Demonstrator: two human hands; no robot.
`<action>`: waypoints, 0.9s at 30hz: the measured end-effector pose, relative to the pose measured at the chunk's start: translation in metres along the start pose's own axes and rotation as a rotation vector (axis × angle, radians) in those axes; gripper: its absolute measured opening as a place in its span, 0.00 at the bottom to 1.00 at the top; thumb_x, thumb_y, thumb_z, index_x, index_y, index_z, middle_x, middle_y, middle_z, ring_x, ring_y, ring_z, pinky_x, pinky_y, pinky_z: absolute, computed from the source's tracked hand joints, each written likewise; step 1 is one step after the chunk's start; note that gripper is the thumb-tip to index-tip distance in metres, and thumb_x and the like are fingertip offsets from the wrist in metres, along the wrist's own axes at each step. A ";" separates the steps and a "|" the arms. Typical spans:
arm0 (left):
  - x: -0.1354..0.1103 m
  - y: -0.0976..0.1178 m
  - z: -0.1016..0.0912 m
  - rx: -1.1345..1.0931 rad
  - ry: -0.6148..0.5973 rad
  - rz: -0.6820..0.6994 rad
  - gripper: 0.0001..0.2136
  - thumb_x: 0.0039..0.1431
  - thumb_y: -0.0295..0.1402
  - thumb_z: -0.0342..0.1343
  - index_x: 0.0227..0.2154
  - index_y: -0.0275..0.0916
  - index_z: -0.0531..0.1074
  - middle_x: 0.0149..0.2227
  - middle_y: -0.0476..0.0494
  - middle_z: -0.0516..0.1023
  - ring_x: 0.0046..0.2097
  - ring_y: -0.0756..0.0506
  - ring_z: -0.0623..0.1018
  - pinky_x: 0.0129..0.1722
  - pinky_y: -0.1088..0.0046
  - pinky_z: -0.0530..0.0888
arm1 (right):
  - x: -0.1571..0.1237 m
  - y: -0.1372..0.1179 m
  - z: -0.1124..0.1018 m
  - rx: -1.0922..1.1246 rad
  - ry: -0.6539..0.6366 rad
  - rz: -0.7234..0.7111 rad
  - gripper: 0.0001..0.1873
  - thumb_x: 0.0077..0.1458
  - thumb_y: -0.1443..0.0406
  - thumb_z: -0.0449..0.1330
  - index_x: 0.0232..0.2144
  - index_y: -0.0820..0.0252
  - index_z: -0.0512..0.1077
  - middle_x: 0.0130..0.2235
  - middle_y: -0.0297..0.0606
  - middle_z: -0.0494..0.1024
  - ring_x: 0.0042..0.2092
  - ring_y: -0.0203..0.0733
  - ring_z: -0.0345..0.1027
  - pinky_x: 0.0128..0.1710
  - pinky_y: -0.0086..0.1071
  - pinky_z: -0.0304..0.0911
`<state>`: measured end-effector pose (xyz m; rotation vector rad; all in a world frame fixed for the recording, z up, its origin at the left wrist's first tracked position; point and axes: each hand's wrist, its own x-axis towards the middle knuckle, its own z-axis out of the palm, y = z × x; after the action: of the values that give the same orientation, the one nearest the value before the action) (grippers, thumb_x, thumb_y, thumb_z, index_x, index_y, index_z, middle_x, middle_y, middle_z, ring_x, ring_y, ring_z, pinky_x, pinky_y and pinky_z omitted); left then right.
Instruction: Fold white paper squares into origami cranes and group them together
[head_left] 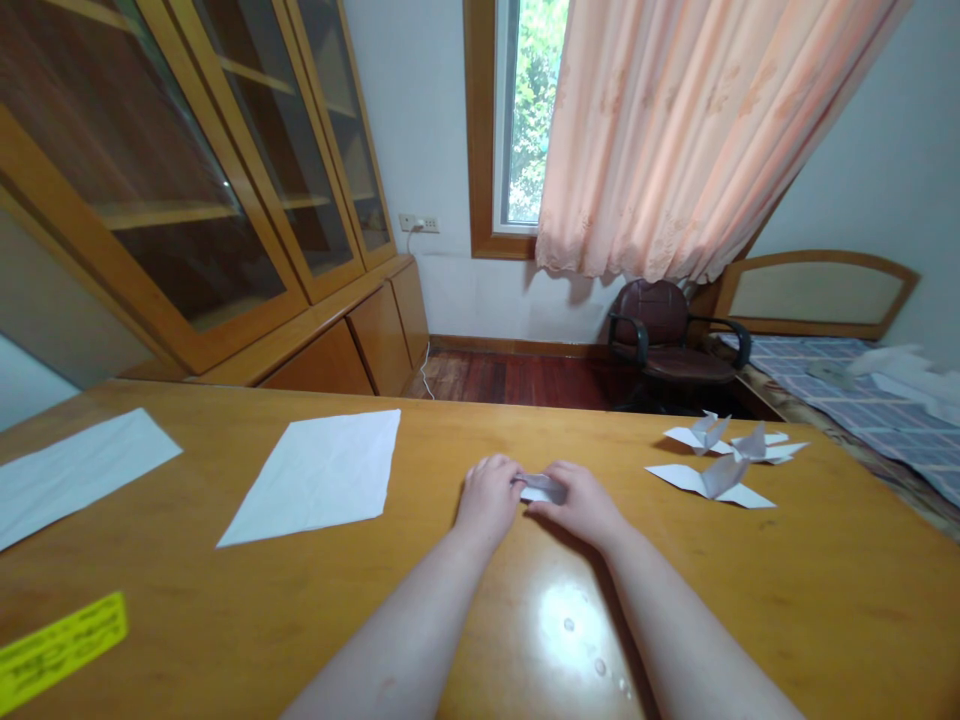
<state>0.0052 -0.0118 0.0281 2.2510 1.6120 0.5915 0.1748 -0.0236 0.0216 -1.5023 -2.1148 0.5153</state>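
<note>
Both hands meet at the middle of the wooden table (420, 590), around a small piece of folded white paper (541, 490). My left hand (489, 497) has its fingers closed on the left end of the paper. From the right, my right hand (581, 503) pinches the other end between thumb and fingers. Only the paper's middle shows; its ends are hidden under the fingers. To the right stand several folded paper cranes (724, 478) with spread wings. Left of my hands lies a flat white paper sheet (319, 475).
Another white sheet (82, 470) lies at the far left, above a yellow label (64, 650) with blurred writing. Beyond the table are a glass-door cabinet (307, 290), a brown office chair (660, 335) and a bed (840, 380). A pink curtain (675, 140) hangs over the window.
</note>
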 end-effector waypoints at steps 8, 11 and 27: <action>0.000 0.002 0.000 0.058 0.044 -0.041 0.03 0.56 0.34 0.55 0.30 0.43 0.73 0.37 0.48 0.75 0.46 0.44 0.69 0.53 0.64 0.58 | 0.003 0.009 0.005 -0.039 0.013 0.060 0.10 0.52 0.62 0.58 0.22 0.60 0.69 0.25 0.33 0.70 0.28 0.35 0.61 0.29 0.28 0.53; 0.000 0.001 0.001 0.067 0.035 -0.045 0.05 0.57 0.36 0.53 0.31 0.42 0.73 0.38 0.47 0.76 0.46 0.44 0.69 0.53 0.65 0.58 | 0.002 0.007 0.004 -0.067 0.008 0.062 0.14 0.52 0.58 0.57 0.20 0.59 0.68 0.23 0.33 0.68 0.27 0.35 0.60 0.27 0.28 0.50; -0.003 -0.004 0.011 0.112 -0.051 0.104 0.11 0.58 0.41 0.50 0.33 0.40 0.70 0.37 0.43 0.73 0.42 0.42 0.69 0.43 0.66 0.62 | 0.002 0.011 0.008 -0.060 -0.033 0.072 0.13 0.51 0.60 0.58 0.19 0.60 0.67 0.24 0.33 0.67 0.27 0.34 0.58 0.26 0.27 0.48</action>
<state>0.0065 -0.0137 0.0163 2.4229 1.5468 0.4762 0.1779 -0.0185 0.0099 -1.6190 -2.1248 0.5100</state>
